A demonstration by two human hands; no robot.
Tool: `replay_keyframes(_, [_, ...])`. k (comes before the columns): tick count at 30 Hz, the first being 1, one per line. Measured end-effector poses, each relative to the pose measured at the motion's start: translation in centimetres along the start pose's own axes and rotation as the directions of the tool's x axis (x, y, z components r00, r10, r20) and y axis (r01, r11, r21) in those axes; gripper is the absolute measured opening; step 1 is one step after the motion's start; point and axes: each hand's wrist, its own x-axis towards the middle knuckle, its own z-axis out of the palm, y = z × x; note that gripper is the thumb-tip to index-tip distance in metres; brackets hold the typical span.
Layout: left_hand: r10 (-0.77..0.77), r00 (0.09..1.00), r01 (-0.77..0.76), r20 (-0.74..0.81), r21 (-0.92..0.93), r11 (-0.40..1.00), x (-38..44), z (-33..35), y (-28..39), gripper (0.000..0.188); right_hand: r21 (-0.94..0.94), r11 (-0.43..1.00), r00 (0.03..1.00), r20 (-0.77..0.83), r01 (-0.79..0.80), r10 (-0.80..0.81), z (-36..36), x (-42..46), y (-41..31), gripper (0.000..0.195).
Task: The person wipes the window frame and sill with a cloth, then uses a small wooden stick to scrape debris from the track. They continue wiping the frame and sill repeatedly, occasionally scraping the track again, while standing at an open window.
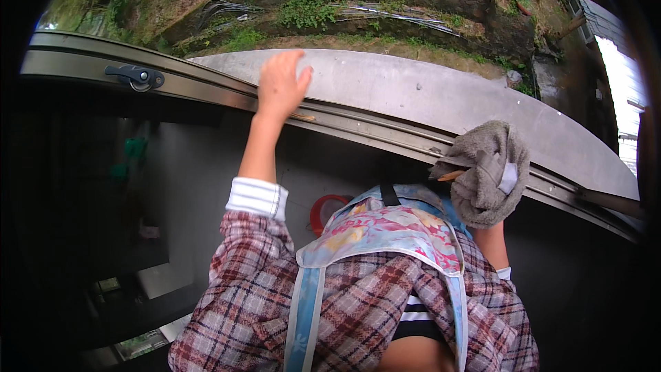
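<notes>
My left hand [281, 80] is over the metal window track [361, 123], its fingers reaching above the pale outer sill [392, 80]; thumb and fingers are apart and nothing shows in it. At the right, a bunched grey towel [488, 181] with a pale tag lies over my right hand, which it hides; only the forearm below shows. Whether the fingers are closed on the towel is hidden. An orange-brown piece [451, 175], of a kind I cannot tell, pokes out of the towel's left side. The towel overlaps the track and the sill's inner edge.
A metal sash frame [206, 80] with a dark crescent latch [135, 76] stands at the left. Beyond the sill are a mossy wall, plants and thin rods [397, 14]. A red round rim [323, 212] is low by the apron. Small bits of debris dot the sill.
</notes>
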Motion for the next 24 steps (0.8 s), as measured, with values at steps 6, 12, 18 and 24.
replay_keyframes(6, [0.118, 0.962, 0.060, 0.245, -0.615, 0.786, -9.4, -0.4, 9.7, 0.021, 0.452, 0.892, 1.000, -0.005, -0.016, 0.020, -1.7, 2.0, -2.0, 0.058])
replay_keyframes(12, [0.240, 0.939, 0.198, 0.245, -0.959, 0.204, -10.1, -2.5, 11.5, 0.064, 0.989, -0.012, 0.989, 0.145, -0.144, 0.024, -4.5, 7.1, -10.7, 0.035])
replay_keyframes(18, [0.208, 0.830, 0.518, 0.518, -0.853, 0.056, -12.2, -1.7, 11.0, 0.047, 0.682, 0.702, 0.787, 0.309, 0.208, -0.534, -7.3, 11.9, -19.1, 0.024])
replay_keyframes(24, [-0.128, 0.881, 0.448, 0.455, -0.890, -0.080, -19.3, -4.3, 2.2, 0.049, 0.906, 0.415, 0.726, 0.342, -0.084, -0.597, -8.4, 14.6, -18.5, 0.024])
